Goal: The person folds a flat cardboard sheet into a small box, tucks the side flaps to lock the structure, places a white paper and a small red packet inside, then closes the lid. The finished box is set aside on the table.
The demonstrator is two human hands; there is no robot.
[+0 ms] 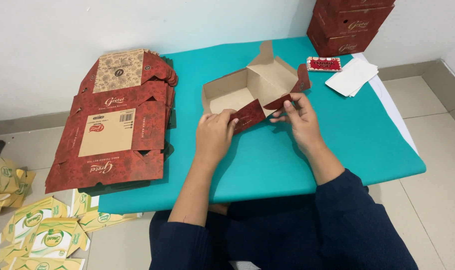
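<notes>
A half-folded dark red cardboard box (252, 87) with a plain brown inside lies open on the teal table (357, 130). My left hand (215, 131) pinches the box's near red flap at its left end. My right hand (298, 116) grips a smaller red flap at the box's right front corner. Both hands rest at the near wall of the box, a short gap apart.
A stack of flat red box blanks (117, 120) covers the table's left side. A small red packet (324, 64) and white papers (352, 76) lie at the far right. Finished red boxes (350, 22) are stacked beyond. Yellow-green box blanks (42, 230) litter the floor at left.
</notes>
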